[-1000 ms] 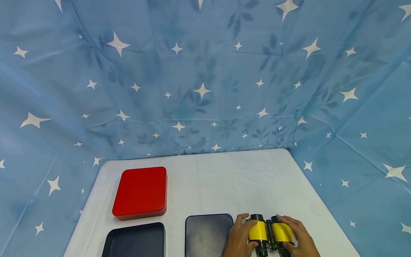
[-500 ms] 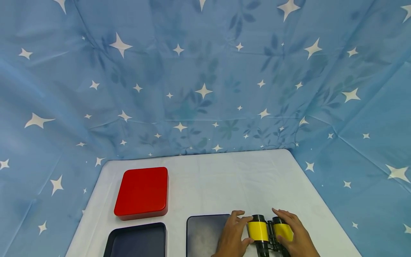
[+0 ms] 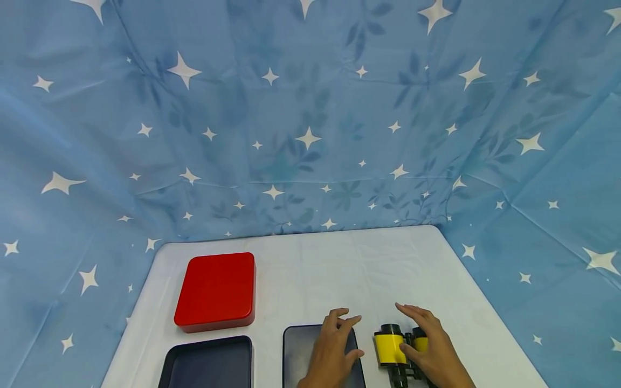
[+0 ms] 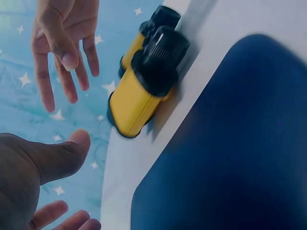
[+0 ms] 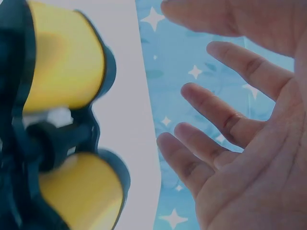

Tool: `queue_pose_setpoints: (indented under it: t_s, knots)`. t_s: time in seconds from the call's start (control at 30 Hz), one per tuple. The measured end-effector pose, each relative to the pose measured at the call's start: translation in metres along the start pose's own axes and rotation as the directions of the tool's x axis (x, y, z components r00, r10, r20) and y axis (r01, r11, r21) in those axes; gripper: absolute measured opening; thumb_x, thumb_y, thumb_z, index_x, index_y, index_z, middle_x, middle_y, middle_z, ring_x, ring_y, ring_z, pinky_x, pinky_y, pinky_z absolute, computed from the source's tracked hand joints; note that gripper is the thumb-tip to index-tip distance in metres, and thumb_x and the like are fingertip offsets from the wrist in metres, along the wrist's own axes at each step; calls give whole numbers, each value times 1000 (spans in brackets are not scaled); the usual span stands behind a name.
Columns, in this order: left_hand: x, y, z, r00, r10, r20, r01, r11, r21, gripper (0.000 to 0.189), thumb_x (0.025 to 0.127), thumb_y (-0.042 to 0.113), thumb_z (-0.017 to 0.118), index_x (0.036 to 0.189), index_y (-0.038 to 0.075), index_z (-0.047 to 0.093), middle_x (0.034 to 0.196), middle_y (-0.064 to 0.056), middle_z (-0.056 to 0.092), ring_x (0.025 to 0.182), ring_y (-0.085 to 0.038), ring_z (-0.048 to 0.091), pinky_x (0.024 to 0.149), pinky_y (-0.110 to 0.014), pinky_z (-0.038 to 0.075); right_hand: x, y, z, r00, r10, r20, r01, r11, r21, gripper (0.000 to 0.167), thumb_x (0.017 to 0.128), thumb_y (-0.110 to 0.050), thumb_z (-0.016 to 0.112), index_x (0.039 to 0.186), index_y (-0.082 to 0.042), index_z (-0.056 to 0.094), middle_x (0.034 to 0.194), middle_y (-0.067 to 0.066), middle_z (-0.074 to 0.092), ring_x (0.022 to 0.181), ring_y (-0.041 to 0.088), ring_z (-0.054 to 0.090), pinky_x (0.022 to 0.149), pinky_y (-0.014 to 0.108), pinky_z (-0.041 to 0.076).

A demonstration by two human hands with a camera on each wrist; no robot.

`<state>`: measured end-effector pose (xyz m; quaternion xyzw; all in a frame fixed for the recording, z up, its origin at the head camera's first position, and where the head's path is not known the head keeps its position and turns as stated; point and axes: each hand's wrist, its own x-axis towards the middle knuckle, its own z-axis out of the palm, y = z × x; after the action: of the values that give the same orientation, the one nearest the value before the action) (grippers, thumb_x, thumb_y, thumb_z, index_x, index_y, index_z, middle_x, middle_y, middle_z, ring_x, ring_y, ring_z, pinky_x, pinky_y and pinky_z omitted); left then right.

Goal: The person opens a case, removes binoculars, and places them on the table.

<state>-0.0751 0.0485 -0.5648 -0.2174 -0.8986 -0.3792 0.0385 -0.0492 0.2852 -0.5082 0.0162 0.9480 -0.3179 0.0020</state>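
Observation:
Yellow and black binoculars point(image 3: 390, 349) lie on the white table near its front right. In the right wrist view their two yellow barrels point(image 5: 67, 57) stand apart from my right hand point(image 5: 249, 129), whose fingers are spread and hold nothing. From the head view, this right hand point(image 3: 433, 345) hovers over the right barrel and hides part of it. My left hand point(image 3: 332, 347) is above the dark rectangular tray or lid point(image 3: 297, 350), fingers loosely bent and holding nothing. In the left wrist view a gap separates the left thumb point(image 4: 62, 158) from the binoculars point(image 4: 134, 100).
A red square box or lid point(image 3: 215, 291) sits at the table's left. In front of it is a dark shallow tray point(image 3: 208, 364) with a raised rim. Blue star-patterned cloth point(image 3: 310, 108) hangs behind and beside the white table point(image 3: 335, 275).
Both hands have let go of the binoculars and lifted. The left hand has moved left over the dark rectangle; the right has shifted slightly left and up. The binoculars stay in place.

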Motion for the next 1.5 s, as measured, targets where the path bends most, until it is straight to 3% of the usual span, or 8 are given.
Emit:
queue_pose_setpoints:
  t_s: [0.23,0.5,0.73,0.9,1.33,1.5]
  knots:
    - [-1,-11,-17,998,7,-55,-2,996,84,78,76,27,97,146,24,64,153,-11,49,125,-26,59,91,-36,60,10,-17,7,996,-92,-15,93,994,52,81,81,4,84,153,-24,58,150,13,56,137,45,51,101,74,49]
    - [-4,-21,-39,988,55,-143,-34,989,147,82,69,24,101,144,20,67,149,-15,54,122,-29,59,91,-43,57,26,-36,19,987,-160,-33,162,982,98,86,78,5,85,150,-35,60,148,2,60,135,35,53,101,69,51]
    - [-4,-34,-58,992,34,-125,-18,991,132,82,73,23,99,147,19,64,152,-15,51,126,-31,58,96,-47,57,35,-51,30,977,-211,-25,212,967,143,85,80,7,81,149,-37,60,147,-2,61,136,30,55,105,63,54]
    - [-5,-44,-71,989,12,-146,10,988,155,82,72,23,100,146,19,65,152,-14,53,127,-31,58,100,-48,56,42,-63,36,967,-251,-34,253,952,173,84,82,6,81,149,-40,59,146,-7,61,134,23,58,104,55,57]
    - [-8,-58,-98,980,-32,-198,68,982,175,83,70,20,101,145,18,65,151,-14,54,127,-34,58,100,-50,57,54,-95,52,945,-324,33,306,919,250,77,84,1,78,148,-38,61,142,-11,62,132,20,62,104,53,55]
    - [-11,-62,-108,970,-17,-244,71,974,216,86,68,18,102,145,19,65,150,-14,54,126,-32,57,96,-48,58,60,-106,60,918,-395,24,376,889,259,72,86,-4,82,149,-32,61,140,-9,64,129,19,63,101,50,56]
